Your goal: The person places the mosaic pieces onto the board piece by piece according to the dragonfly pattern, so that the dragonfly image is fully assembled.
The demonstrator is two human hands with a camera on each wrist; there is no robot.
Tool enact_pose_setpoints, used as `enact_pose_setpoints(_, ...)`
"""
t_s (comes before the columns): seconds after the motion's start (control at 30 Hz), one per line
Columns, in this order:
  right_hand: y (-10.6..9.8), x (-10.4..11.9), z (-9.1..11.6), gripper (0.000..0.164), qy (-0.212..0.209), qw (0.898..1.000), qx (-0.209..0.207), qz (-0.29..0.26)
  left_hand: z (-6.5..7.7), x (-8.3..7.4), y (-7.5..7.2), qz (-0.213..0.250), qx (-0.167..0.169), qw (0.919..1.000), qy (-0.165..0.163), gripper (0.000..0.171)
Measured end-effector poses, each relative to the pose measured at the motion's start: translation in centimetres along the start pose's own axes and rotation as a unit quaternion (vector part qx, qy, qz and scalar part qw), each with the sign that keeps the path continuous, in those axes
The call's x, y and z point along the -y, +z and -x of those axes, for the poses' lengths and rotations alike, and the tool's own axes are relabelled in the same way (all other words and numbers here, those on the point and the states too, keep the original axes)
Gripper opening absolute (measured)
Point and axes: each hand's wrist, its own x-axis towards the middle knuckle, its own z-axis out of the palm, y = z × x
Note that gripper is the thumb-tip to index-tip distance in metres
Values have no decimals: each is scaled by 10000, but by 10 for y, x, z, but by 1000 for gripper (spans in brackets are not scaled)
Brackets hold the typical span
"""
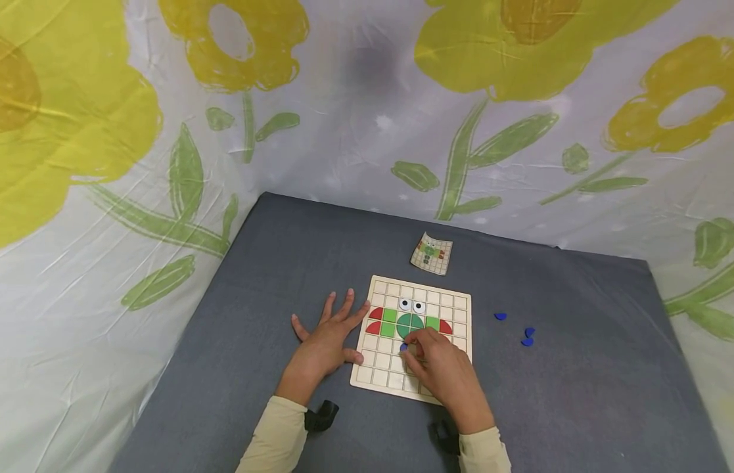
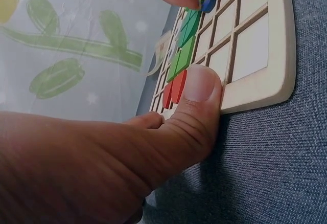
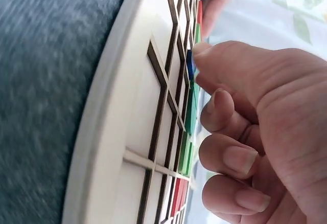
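Observation:
A square wooden grid board (image 1: pixel 380 376) lies under both hands. On it sit red quarter-round pieces (image 1: pixel 375 327), light green squares (image 1: pixel 388 322), a dark green circle of quarter pieces (image 1: pixel 405 326) and two googly-eye pieces (image 1: pixel 405 304). With fingers spread, my left hand (image 1: pixel 324 348) rests at the board's left edge, its thumb (image 2: pixel 200 83) on the rim. My right hand (image 1: pixel 449 368) pinches a small blue piece (image 2: pixel 209 3) between thumb and fingertips, at the grid just below the green circle. The fingers partly hide that piece.
A small pattern card (image 1: pixel 432 254) with a curled corner lies beyond the board. To the right, several loose blue pieces (image 1: pixel 500 316) lie on the dark grey cloth (image 1: pixel 579 394). A flowered curtain (image 1: pixel 355 131) hangs behind the table.

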Motion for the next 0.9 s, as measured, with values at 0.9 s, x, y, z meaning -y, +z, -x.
enact_pose_setpoints(0.9, -12, -7, 4, 11, 368, 9992, -163, -68, 1, -1, -1, 57, -72, 10000, 32, 108)
